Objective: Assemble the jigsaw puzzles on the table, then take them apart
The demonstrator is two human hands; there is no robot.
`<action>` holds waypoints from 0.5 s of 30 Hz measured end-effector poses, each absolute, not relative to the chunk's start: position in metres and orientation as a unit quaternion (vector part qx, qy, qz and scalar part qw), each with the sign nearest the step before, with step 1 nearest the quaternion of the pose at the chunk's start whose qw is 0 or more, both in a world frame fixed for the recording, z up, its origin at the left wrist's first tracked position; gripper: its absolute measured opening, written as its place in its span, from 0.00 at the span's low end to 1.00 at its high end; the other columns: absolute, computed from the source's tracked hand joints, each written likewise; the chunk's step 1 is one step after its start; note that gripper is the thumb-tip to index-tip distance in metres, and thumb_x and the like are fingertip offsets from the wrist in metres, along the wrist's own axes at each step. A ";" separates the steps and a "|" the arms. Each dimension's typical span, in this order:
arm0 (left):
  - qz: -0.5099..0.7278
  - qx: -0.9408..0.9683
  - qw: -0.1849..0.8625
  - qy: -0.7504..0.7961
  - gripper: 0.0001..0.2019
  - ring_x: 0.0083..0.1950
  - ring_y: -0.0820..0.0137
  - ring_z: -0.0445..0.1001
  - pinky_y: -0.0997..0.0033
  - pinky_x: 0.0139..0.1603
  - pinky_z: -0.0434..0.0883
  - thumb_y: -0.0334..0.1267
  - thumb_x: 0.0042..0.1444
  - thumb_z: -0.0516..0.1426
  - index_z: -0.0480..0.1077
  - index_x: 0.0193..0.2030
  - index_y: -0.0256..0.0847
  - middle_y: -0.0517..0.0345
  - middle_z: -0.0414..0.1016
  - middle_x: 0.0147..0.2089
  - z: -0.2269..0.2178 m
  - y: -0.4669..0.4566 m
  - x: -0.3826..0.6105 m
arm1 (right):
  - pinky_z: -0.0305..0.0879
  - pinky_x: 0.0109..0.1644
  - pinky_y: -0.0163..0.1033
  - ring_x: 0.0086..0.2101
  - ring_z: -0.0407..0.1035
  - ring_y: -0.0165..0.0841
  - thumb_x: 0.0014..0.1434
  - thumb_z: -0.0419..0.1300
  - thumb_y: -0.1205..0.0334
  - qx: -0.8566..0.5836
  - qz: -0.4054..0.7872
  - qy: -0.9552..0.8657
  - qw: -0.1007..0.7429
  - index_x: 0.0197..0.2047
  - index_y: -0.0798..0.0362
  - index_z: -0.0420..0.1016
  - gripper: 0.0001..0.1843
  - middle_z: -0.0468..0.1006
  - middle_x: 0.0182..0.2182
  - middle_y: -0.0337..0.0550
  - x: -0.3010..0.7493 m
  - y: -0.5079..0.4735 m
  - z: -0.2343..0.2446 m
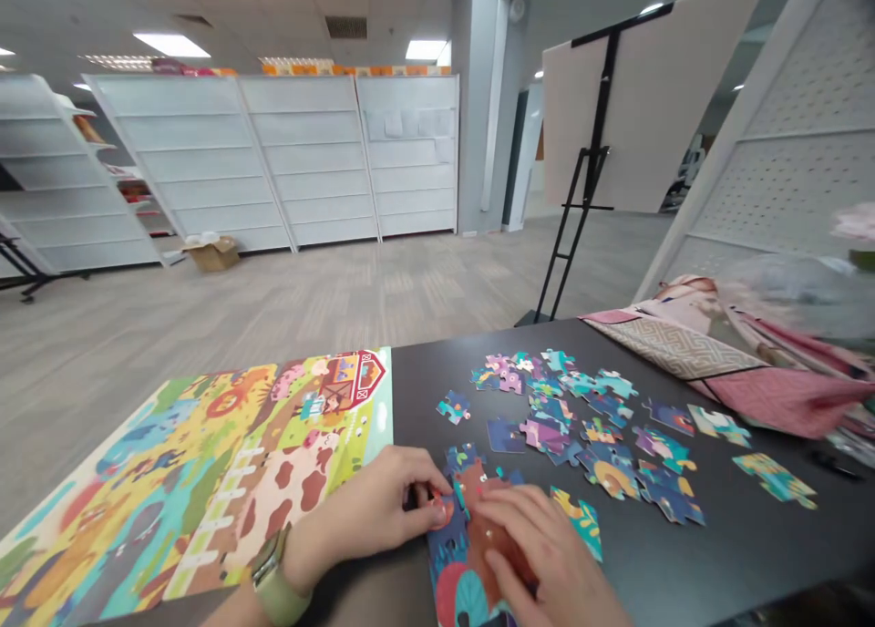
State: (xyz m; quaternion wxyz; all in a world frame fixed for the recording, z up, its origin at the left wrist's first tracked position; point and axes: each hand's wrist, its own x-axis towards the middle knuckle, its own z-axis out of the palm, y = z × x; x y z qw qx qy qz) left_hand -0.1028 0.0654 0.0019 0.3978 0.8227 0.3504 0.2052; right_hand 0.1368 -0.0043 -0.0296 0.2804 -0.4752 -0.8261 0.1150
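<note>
A partly joined jigsaw puzzle (pixel 452 554) lies at the front of the dark table, with a brown animal on a dark blue ground. At its left edge, my left hand (pixel 389 499), with a green-strapped watch on the wrist, has thumb and fingers closed on a blue puzzle piece with a red-orange patch (pixel 446 510). My right hand (pixel 547 549) rests on the joined part with fingers stretched out, covering some of the brown animal. Just right of that hand is a teal and yellow puzzle piece (pixel 581 520). Many loose puzzle pieces (pixel 608 474) are spread farther back and right.
On the left lie bright farm and animal pictures (pixel 293 481), partly under my left forearm. A pink and patterned fabric bag (pixel 745 372) sits at the table's right end. Beyond the table stand an easel with a white board (pixel 635 107) and white shelves (pixel 301 153).
</note>
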 end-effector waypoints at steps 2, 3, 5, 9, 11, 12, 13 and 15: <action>0.199 0.842 0.362 0.347 0.06 0.35 0.72 0.76 0.77 0.37 0.70 0.37 0.63 0.61 0.79 0.43 0.41 0.58 0.77 0.38 0.003 0.065 -0.104 | 0.73 0.54 0.44 0.51 0.74 0.39 0.56 0.58 0.73 -0.474 0.113 -0.825 0.285 0.55 0.47 0.76 0.24 0.81 0.51 0.44 0.136 -0.004 -0.028; 0.195 0.848 0.352 0.345 0.06 0.36 0.71 0.76 0.76 0.38 0.70 0.37 0.63 0.61 0.78 0.44 0.42 0.58 0.77 0.39 0.004 0.065 -0.104 | 0.73 0.54 0.44 0.51 0.74 0.40 0.56 0.58 0.73 -0.474 0.114 -0.825 0.286 0.55 0.47 0.76 0.24 0.81 0.51 0.44 0.136 -0.004 -0.028; 0.186 0.857 0.336 0.342 0.06 0.38 0.70 0.76 0.75 0.41 0.70 0.37 0.64 0.60 0.79 0.45 0.42 0.57 0.77 0.40 0.004 0.066 -0.106 | 0.73 0.54 0.44 0.51 0.74 0.40 0.56 0.58 0.73 -0.476 0.118 -0.823 0.287 0.55 0.47 0.76 0.25 0.81 0.51 0.44 0.135 -0.005 -0.026; 0.171 0.868 0.317 0.341 0.08 0.40 0.69 0.77 0.73 0.44 0.70 0.35 0.65 0.60 0.79 0.49 0.45 0.57 0.77 0.41 0.003 0.066 -0.107 | 0.73 0.54 0.44 0.51 0.74 0.40 0.56 0.58 0.72 -0.476 0.125 -0.820 0.291 0.54 0.47 0.77 0.23 0.82 0.50 0.44 0.135 -0.007 -0.024; 0.172 0.873 0.304 0.341 0.08 0.42 0.68 0.76 0.72 0.46 0.70 0.33 0.64 0.60 0.79 0.48 0.44 0.57 0.76 0.43 0.003 0.064 -0.105 | 0.73 0.54 0.44 0.50 0.74 0.40 0.56 0.59 0.72 -0.478 0.125 -0.819 0.290 0.53 0.47 0.77 0.22 0.82 0.50 0.44 0.136 -0.007 -0.025; 0.175 0.874 0.295 0.343 0.08 0.44 0.68 0.76 0.72 0.48 0.70 0.32 0.62 0.60 0.79 0.46 0.44 0.56 0.75 0.45 0.004 0.063 -0.104 | 0.73 0.54 0.44 0.50 0.74 0.40 0.55 0.59 0.72 -0.478 0.125 -0.820 0.289 0.53 0.47 0.77 0.22 0.82 0.49 0.44 0.136 -0.007 -0.025; 0.176 0.876 0.285 0.346 0.08 0.46 0.68 0.75 0.72 0.49 0.70 0.30 0.61 0.61 0.78 0.45 0.44 0.56 0.73 0.48 0.005 0.062 -0.103 | 0.73 0.54 0.44 0.50 0.74 0.40 0.55 0.59 0.72 -0.478 0.125 -0.820 0.288 0.52 0.47 0.77 0.22 0.82 0.49 0.43 0.136 -0.007 -0.025; 0.168 0.882 0.267 0.350 0.08 0.47 0.67 0.74 0.72 0.50 0.69 0.28 0.58 0.61 0.78 0.42 0.45 0.57 0.71 0.50 0.008 0.058 -0.100 | 0.72 0.55 0.43 0.50 0.74 0.39 0.55 0.58 0.73 -0.481 0.128 -0.819 0.286 0.52 0.47 0.77 0.23 0.82 0.49 0.43 0.136 -0.006 -0.025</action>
